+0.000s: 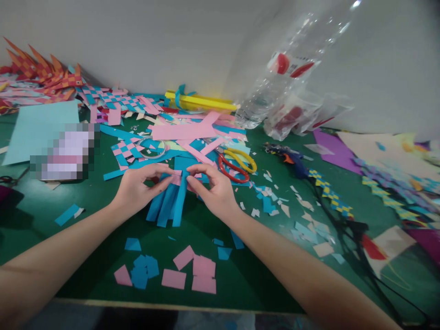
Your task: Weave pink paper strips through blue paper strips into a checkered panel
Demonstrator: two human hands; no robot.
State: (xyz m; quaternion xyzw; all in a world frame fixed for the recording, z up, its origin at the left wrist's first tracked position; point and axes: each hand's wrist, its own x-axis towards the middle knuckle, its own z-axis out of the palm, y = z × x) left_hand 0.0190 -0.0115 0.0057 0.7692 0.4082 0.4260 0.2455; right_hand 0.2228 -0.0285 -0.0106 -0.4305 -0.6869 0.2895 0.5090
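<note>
In the middle of the head view, several blue paper strips point(165, 206) hang side by side toward me, with a small pink paper strip point(176, 178) lying across them near the top. The thumb and fingers of my left hand point(146, 181) pinch the pink strip from its left side. Opposite it, my right hand point(213, 185) has thumb and forefinger closed on a blue strip at the right of the bunch. Scissors point(235, 166) with red and yellow handles lie just behind my right hand. A roll of clear tape point(151, 147) rests behind my left hand.
Cut pink squares point(173, 278) and blue scraps point(144, 270) lie near the front edge. A blurred phone point(67, 153) sits left. Behind are woven paper pieces point(120, 101) and a plastic bottle point(285, 68). To the right, a glue gun point(287, 158) trails its cable.
</note>
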